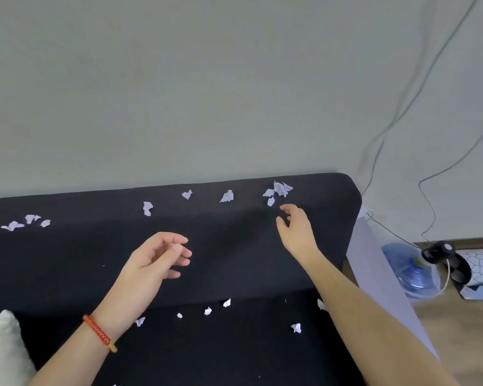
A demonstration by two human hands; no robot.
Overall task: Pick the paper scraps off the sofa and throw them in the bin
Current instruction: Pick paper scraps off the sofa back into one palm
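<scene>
While a pillow point(0, 344) is sitting cropped at the corner, paper scraps point(207, 311) are lying on the sofa point(234, 344) seat; the left hand point(154, 263) is hanging relaxed, empty; the right hand point(297, 229) is reaching, fingers loose, just beside scraps point(279, 190) on the backrest.

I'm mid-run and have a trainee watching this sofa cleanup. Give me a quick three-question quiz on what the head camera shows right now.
1. True or false: the right hand already holds a paper scrap.
2. Which lies nearest the right hand: (a) the scrap cluster on the sofa back, (b) the left-end scraps, (c) the seat scraps?
3. Fill in: the left hand wears a red ___ at the wrist.

Key: 1 false, its fingers are spread and empty, just short of the cluster. 2 (a). 3 bracelet.
</scene>
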